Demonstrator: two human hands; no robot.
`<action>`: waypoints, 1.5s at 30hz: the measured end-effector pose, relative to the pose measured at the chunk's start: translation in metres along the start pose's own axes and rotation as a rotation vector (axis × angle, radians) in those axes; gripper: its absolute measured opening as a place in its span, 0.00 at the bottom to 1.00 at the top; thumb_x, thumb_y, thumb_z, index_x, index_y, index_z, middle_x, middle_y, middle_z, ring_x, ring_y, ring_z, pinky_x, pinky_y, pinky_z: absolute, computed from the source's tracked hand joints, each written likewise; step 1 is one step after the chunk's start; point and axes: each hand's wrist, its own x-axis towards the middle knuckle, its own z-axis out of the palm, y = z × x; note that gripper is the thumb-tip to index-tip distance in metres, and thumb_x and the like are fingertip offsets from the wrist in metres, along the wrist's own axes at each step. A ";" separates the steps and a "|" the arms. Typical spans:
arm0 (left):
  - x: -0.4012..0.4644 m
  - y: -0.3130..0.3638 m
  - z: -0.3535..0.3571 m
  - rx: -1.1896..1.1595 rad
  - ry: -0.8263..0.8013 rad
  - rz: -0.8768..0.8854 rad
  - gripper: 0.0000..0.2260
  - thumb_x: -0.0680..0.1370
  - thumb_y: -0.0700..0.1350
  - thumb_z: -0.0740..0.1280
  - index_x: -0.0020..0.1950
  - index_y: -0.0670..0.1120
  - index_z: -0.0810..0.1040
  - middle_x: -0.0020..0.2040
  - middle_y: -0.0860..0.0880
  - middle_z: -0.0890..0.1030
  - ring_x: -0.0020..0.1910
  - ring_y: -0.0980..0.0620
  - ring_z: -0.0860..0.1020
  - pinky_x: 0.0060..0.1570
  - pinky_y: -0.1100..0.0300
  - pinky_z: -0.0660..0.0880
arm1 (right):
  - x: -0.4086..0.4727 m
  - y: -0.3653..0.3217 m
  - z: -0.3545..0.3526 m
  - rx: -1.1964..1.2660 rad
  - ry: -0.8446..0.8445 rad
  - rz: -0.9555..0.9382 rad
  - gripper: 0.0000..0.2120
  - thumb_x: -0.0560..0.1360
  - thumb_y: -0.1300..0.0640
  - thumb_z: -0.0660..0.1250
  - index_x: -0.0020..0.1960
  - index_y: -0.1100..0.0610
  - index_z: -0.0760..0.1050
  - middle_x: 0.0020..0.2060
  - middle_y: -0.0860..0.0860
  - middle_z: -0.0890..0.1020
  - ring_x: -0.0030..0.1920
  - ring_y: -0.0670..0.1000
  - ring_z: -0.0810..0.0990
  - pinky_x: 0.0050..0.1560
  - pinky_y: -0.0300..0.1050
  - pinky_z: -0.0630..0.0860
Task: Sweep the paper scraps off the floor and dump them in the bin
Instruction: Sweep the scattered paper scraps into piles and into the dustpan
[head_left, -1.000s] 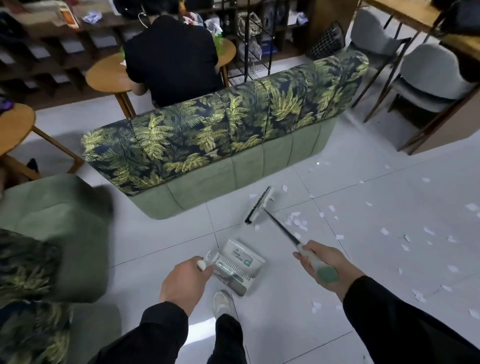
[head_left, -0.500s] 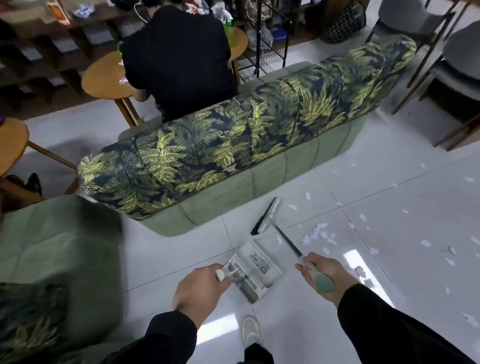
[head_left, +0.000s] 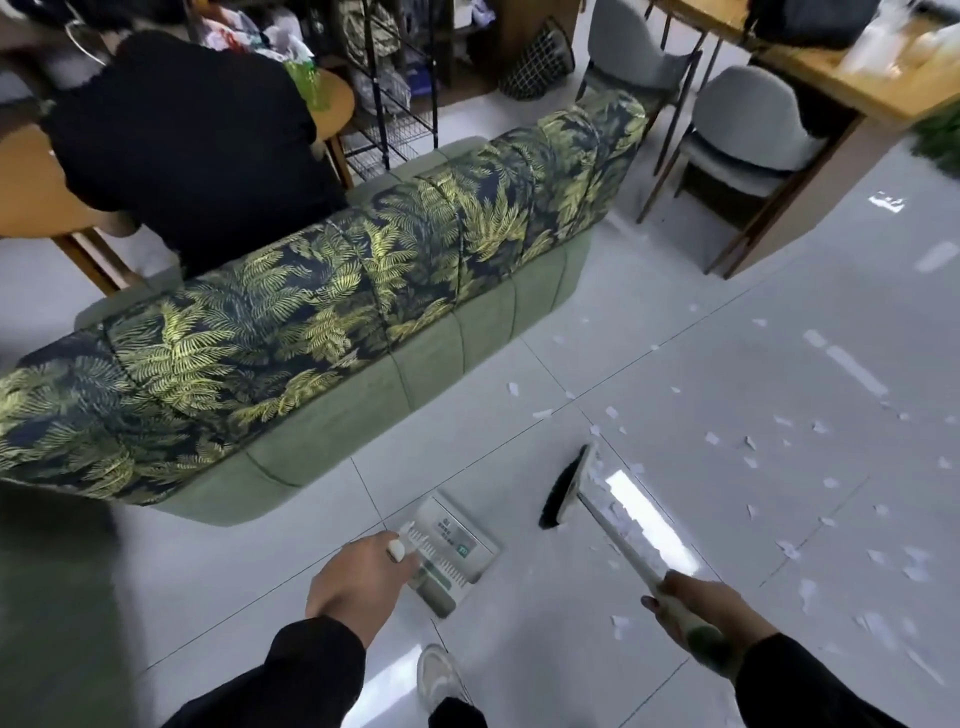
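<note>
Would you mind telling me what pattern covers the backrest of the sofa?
Yellow-green fern leaves on dark navy cover the sofa's backrest, clearest in the head view.

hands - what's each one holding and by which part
The left hand grips the dustpan by its handle end. The right hand grips the broom near the top of its handle, by the green grip.

A sofa (head_left: 332, 332) runs across the middle of the frame from lower left to upper right. Behind it, upper left, a person (head_left: 182, 135) sits at a table (head_left: 36, 202). Two chairs (head_left: 748, 135) stand at upper right. At lower centre the dustpan (head_left: 457, 551) lies on the floor (head_left: 779, 322), the broom head (head_left: 569, 488) just right of it. Paper scraps (head_left: 748, 447) scatter across the right.
</note>
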 end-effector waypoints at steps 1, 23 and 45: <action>-0.005 0.008 0.004 -0.005 0.000 0.003 0.12 0.80 0.61 0.63 0.49 0.55 0.78 0.41 0.54 0.80 0.42 0.53 0.78 0.41 0.58 0.71 | -0.003 0.001 -0.017 0.013 0.007 -0.002 0.12 0.79 0.65 0.66 0.58 0.73 0.72 0.45 0.68 0.84 0.47 0.60 0.81 0.33 0.41 0.80; -0.174 0.072 0.134 -0.032 0.105 -0.067 0.15 0.80 0.66 0.60 0.45 0.57 0.77 0.37 0.55 0.80 0.37 0.57 0.77 0.35 0.60 0.69 | 0.021 0.077 -0.185 -0.248 -0.162 -0.022 0.07 0.76 0.66 0.65 0.51 0.70 0.75 0.43 0.66 0.83 0.30 0.54 0.76 0.27 0.39 0.74; -0.378 0.042 0.269 -0.084 0.077 -0.007 0.17 0.81 0.64 0.61 0.39 0.55 0.73 0.34 0.54 0.77 0.34 0.55 0.74 0.34 0.60 0.69 | -0.057 0.205 -0.345 -0.205 -0.205 -0.095 0.10 0.78 0.64 0.66 0.56 0.70 0.76 0.41 0.64 0.83 0.26 0.51 0.73 0.25 0.37 0.74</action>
